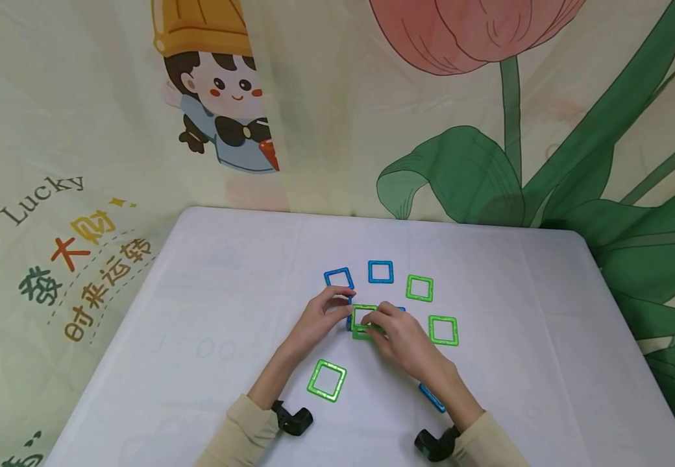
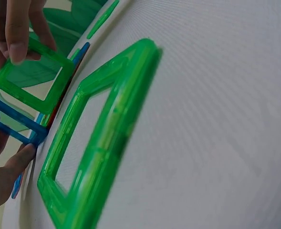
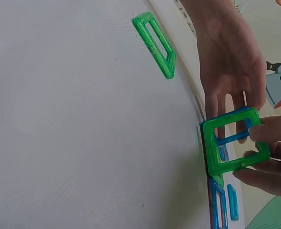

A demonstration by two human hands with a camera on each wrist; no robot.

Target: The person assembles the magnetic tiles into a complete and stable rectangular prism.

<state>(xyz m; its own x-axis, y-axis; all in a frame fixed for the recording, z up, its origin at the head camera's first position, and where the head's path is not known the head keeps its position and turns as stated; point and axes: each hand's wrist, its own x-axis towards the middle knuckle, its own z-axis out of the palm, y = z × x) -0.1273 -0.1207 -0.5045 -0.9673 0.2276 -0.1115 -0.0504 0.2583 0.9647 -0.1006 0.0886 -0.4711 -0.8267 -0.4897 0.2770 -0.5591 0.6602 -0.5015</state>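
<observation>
My right hand (image 1: 404, 337) pinches a green square magnetic tile (image 3: 210, 150), a hollow see-through frame, between thumb and fingers. That tile stands upright over the tabletop, at the edge of another green tile (image 1: 362, 335) that lies flat. Just left of it, my left hand (image 1: 308, 322) holds an upright blue square magnetic tile (image 2: 21, 115) by its side, thumb on one face and fingers on the other. In the right wrist view the blue tile is partly hidden behind the green one. A further blue tile (image 1: 402, 309) shows only a corner behind my right hand.
Loose tiles lie around the hands: a tilted blue one (image 1: 338, 270), a blue one (image 1: 381, 263), and green ones (image 1: 420, 278) (image 1: 444, 318) to the right. Nearer me are a green tile (image 1: 342, 383) and a blue tile (image 1: 432, 397) partly under the right forearm. A white-covered table (image 1: 197, 311) bears them.
</observation>
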